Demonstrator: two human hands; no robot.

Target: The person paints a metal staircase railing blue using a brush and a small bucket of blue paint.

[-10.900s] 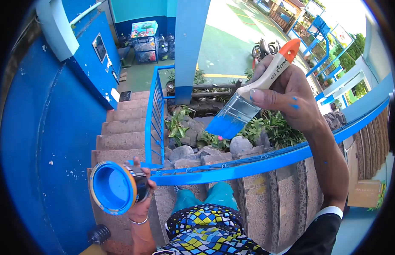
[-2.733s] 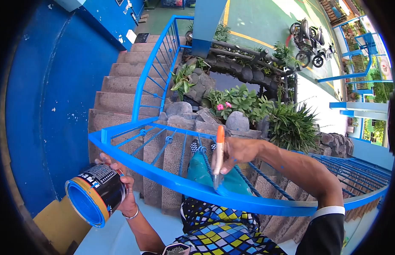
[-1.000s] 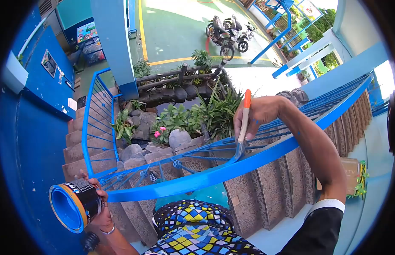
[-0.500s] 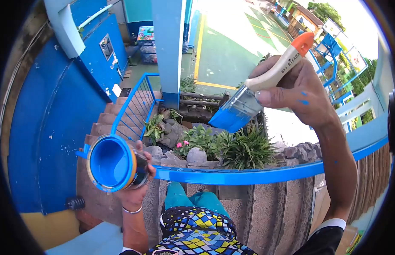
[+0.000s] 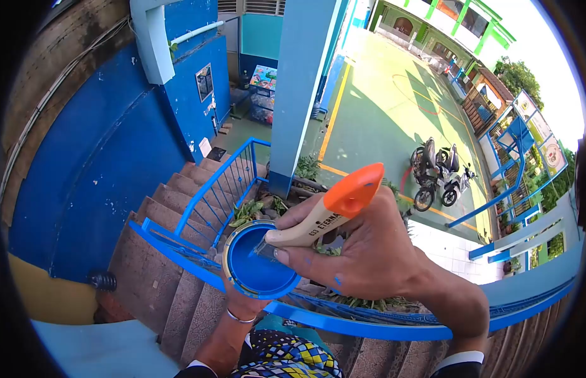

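My left hand grips an open paint can from below and behind, its fingers mostly hidden by the can. Blue paint coats the inside walls and lies within. My right hand holds a paintbrush by its cream handle with an orange end, thumb against the metal band. The brush slants down to the left and its bristles are inside the can, out of sight. Blue paint spots mark the right hand.
Below the can runs a blue railing along brown stone steps. A blue wall stands at left, a light blue pillar ahead. Plants grow behind the railing. Motorcycles are parked on the green court.
My right hand has brought the brush down and left from above the plants into the can. The can has shifted right, and the view has turned to show more of the court.
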